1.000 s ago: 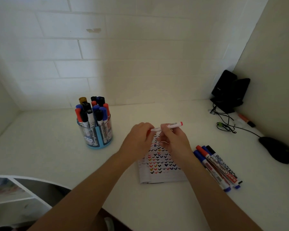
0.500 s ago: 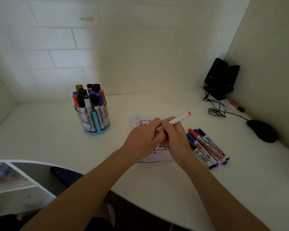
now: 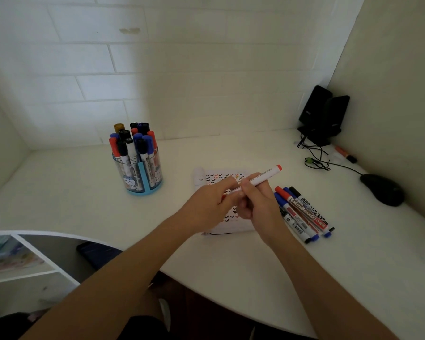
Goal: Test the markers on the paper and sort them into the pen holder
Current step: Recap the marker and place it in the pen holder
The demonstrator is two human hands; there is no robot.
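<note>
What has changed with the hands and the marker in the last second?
The red marker tipped from nearly level to slanting up to the right, and the left hand and right hand drew closer together over the paper. Both kept their grip. The loose markers and the pen holder stayed put.

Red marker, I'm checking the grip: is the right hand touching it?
Touching. The head view shows the right hand with its fingers curled round the white barrel of the red marker.
</note>
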